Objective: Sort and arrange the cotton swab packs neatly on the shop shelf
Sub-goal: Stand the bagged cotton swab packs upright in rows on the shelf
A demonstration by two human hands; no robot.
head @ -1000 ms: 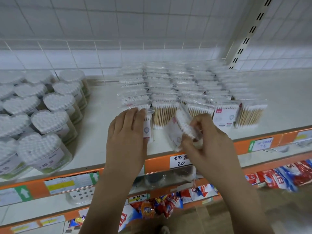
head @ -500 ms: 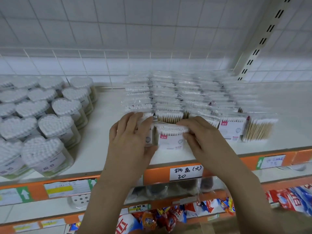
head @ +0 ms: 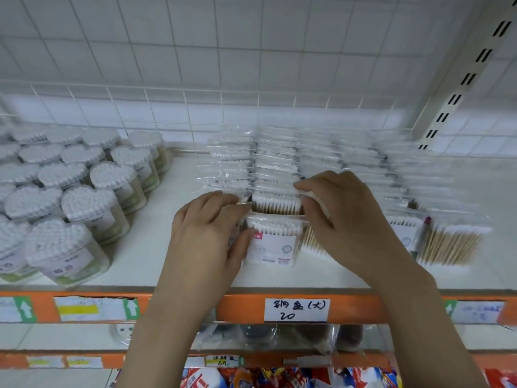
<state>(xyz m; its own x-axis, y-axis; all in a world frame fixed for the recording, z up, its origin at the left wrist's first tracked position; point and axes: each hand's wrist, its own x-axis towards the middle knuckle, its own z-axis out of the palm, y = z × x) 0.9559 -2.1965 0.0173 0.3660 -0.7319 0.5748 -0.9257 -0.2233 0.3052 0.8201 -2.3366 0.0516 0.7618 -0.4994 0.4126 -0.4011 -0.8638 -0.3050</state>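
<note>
The white shelf [head: 156, 256] has an orange front edge with a paper tag [head: 296, 310]. Behind it is a white wire grid [head: 195, 65]. Heart-shaped tubs [head: 84, 208] of swabs stand on the left. The swab packs [head: 321, 161] stand in rows in the middle. The left hand [head: 207, 236] and right hand [head: 349, 219] sit at both sides of the front pack [head: 272, 242], fingers bent against it. The hands hide the packs beside it. The back rows are blurry. A lower shelf [head: 70, 337] is partly hidden by the arms.
</note>
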